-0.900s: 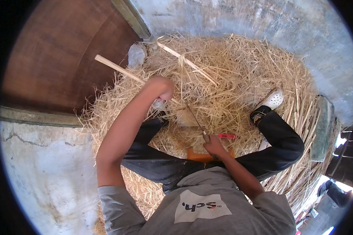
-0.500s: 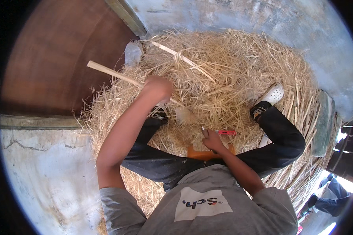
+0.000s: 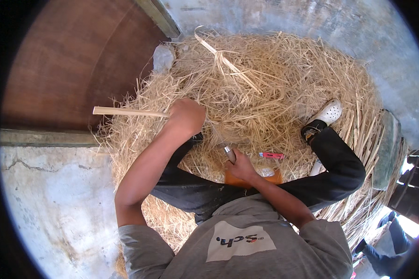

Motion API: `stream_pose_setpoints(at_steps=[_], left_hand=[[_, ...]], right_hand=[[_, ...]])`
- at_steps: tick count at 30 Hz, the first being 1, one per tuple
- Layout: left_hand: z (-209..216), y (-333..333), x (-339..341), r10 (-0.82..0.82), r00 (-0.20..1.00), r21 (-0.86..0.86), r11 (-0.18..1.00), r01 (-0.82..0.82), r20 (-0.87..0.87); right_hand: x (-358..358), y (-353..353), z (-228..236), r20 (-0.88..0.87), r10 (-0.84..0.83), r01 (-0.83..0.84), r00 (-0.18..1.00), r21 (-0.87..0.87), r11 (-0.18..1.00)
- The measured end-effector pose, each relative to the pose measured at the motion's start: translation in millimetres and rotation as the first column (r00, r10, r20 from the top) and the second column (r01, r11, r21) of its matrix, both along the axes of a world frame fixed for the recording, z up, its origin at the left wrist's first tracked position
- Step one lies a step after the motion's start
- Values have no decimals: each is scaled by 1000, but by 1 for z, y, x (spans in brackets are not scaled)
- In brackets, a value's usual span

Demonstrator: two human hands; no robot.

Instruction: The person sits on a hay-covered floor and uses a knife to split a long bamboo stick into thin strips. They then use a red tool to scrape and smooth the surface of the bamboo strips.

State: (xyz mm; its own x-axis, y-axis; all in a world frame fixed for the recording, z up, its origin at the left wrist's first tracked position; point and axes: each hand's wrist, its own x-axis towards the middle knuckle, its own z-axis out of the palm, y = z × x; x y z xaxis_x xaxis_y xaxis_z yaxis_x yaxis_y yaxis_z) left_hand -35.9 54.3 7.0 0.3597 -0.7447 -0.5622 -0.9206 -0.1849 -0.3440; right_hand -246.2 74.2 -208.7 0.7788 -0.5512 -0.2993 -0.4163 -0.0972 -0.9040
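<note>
My left hand (image 3: 187,116) is closed round a bundle of pale split strips (image 3: 130,111), probably bamboo, whose free end points left. Closed on the handle of a hand tool with a shiny metal collar (image 3: 230,155), my right hand (image 3: 242,168) is held low between my legs. The tool's thin front part points up toward my left hand and is too blurred to make out. A red utility knife (image 3: 271,156) lies on the shavings right of my right hand. Just below that hand, an orange object (image 3: 233,179) shows in part.
A heap of straw-like shavings (image 3: 284,88) spreads ahead, with a tied bundle of strips (image 3: 228,63) on it. Walls (image 3: 274,16) and a brown panel (image 3: 79,69) border the heap. Long thin sticks (image 3: 358,153) lie at the right. Another person's legs (image 3: 395,237) show at the lower right.
The strip bundle in my left hand has swung from slanting to nearly level, and that hand is slightly lower. My right hand has shifted a little left, still gripping the tool.
</note>
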Motion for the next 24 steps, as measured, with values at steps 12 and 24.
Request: stream_pose_setpoints(at_steps=[12,24], left_hand=[[-12,8,-9,9,999,-63,998,-6,47],[1,9,27,126,991,-23,992,-127,-47]], right_hand=[[-25,-23,-139,-347,101,-156,932,-134,979],[6,0,-33,21,41,-39,999,-94,995]])
